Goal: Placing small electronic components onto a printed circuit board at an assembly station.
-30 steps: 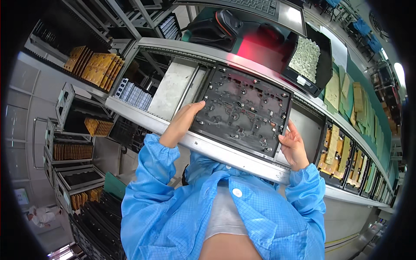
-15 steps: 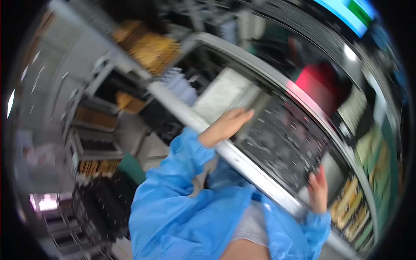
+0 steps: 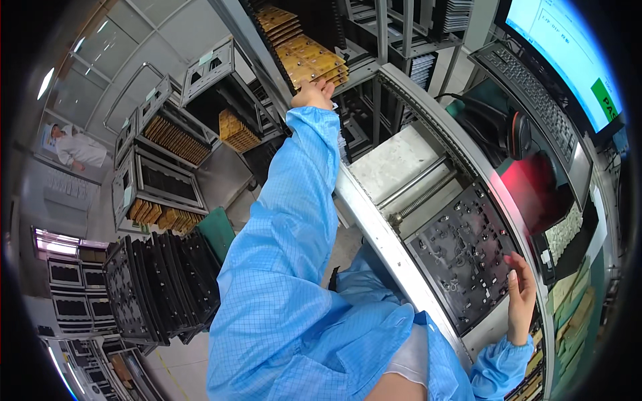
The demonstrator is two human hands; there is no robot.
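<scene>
My left arm reaches to the far upper left. There my left hand [image 3: 313, 95] has its fingers bent over the near edge of a stack of yellow circuit boards [image 3: 309, 59], closed on a board at that edge. Part of the grip is hidden. On the right, my right hand [image 3: 523, 291] is empty, its thumb and fingers apart. It hovers by the right side of a black plate-shaped fixture [image 3: 461, 257] covered with small studs and clips. That fixture lies in a metal conveyor frame [image 3: 381, 230].
Beyond the frame are a barcode scanner [image 3: 518, 134] with a red glow, a keyboard [image 3: 528, 90] and a lit monitor [image 3: 568, 47]. Left stand racks of boards [image 3: 177, 140] and a stack of black fixtures [image 3: 157, 287]. A person in white [image 3: 80, 147] is far left.
My left hand has left the conveyor frame and gone up and left to the yellow boards. My right hand has shifted slightly right along the fixture. The view has turned and sharpened.
</scene>
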